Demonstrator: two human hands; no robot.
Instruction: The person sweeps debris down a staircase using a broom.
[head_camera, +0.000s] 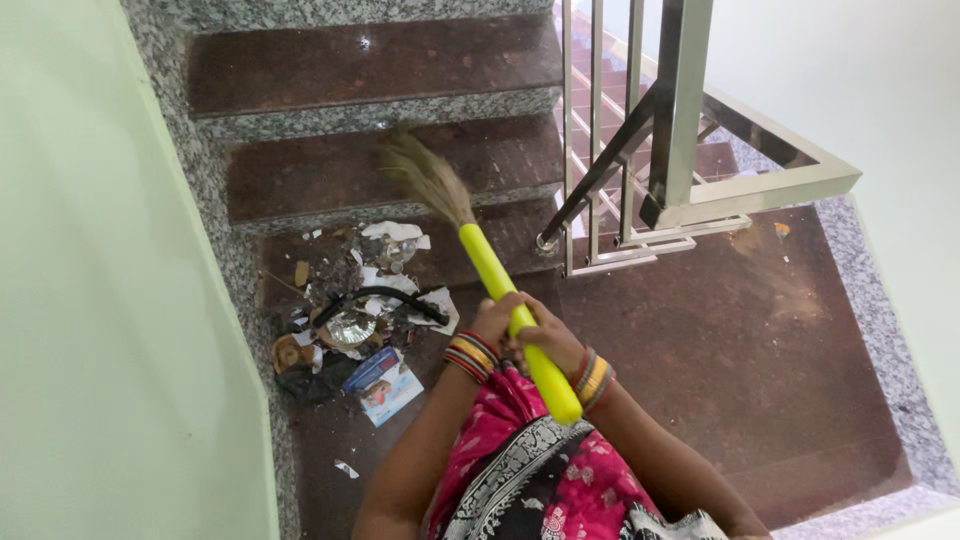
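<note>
While both hands clasp yellow plastic broom handle (515, 322), left hand (494, 322) grip closed on it beside right hand (550, 342), also closed. Straw bristle head (428, 180) over dark red stone step. Litter pile (355, 315) just left, steel railing (640, 150) right.

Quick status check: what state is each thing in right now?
Broom: tilted, bristles on the stair step.
Left hand: closed on the broom's yellow handle.
Right hand: closed on the handle.
Rubbish pile: heaped against the wall.
Blue packet: lying flat.
Steel railing: upright.
</note>
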